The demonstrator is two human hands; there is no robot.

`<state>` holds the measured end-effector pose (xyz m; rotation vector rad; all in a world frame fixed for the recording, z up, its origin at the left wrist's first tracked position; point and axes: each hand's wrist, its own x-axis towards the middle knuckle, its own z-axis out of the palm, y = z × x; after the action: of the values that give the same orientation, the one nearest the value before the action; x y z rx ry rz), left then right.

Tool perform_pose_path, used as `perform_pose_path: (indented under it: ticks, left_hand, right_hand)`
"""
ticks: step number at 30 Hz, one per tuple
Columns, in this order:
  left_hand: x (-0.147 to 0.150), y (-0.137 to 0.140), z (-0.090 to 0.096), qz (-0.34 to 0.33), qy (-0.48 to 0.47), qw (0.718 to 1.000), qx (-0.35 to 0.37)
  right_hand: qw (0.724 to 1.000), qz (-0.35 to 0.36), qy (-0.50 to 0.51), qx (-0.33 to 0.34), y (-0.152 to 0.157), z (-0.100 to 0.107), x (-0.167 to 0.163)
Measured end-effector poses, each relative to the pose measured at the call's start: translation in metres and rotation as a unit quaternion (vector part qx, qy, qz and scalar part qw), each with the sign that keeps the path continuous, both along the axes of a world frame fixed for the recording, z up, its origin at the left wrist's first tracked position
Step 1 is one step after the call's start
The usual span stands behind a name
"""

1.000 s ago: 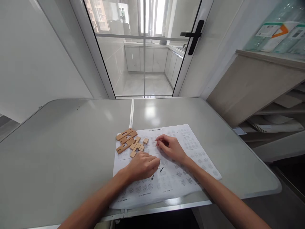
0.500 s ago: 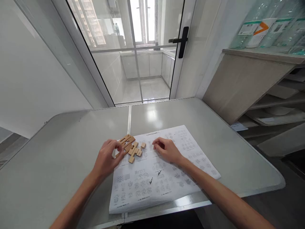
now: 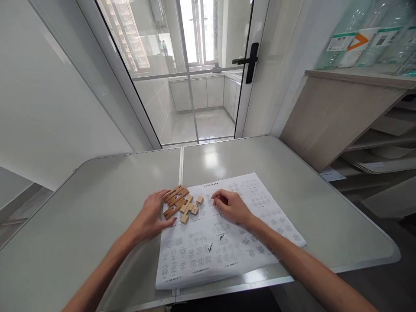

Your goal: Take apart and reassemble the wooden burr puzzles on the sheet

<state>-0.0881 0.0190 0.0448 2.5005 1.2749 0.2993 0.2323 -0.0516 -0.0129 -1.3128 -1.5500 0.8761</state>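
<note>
Wooden and reddish-brown, the slotted pieces (image 3: 175,200) sit within the spread fingers (image 3: 158,194) of the left hand (image 3: 150,220). Those fingers are released rather than grasping: the fingertips lie along the far left side of the group, while the thumb reaches just beside its near end. Whether they actually touch the wood is hard to tell. Right against the brown group, on its right side, lies a jumble of paler wooden blocks (image 3: 186,209), with a small cube-like end poking out towards the right hand (image 3: 232,206). That hand rests apart from the wood, its fingers loosely curled; I cannot tell whether something small is pinched inside.

Beneath the pale blocks and the right hand spreads a printed paper sheet (image 3: 203,232) covered in small diagrams. Closing the left hand could, I judge, nudge the brown pieces into the pale ones and jumble them further, since the two groups touch. The right forearm crosses the sheet, so a sideways sweep might drag the paper and shift everything lying on it. The sheet's near edge lies close to the front edge of the table (image 3: 133,184), where a snagged sleeve or wrist could lift it.

Beyond the table stand a glass door (image 3: 216,97) and, on the right, a shelf unit (image 3: 338,115) carrying clear bottles (image 3: 365,45).
</note>
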Motion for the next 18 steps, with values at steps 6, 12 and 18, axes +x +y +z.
perform_pose_path:
  ticks: [6,12,18]
  left_hand:
    - [0.019,0.012,0.008,0.034,0.011,0.997,-0.063]
    - [0.027,0.020,0.016,0.034,0.038,0.996,-0.078]
    - [0.035,0.031,0.025,0.050,0.112,0.986,-0.111]
  right_hand:
    - [1.000,0.007,0.002,-0.004,-0.001,-0.001,0.000]
    - [1.000,0.005,-0.002,-0.004,-0.001,-0.001,-0.001]
    - [1.000,0.007,-0.005,-0.016,-0.001,-0.001,-0.002]
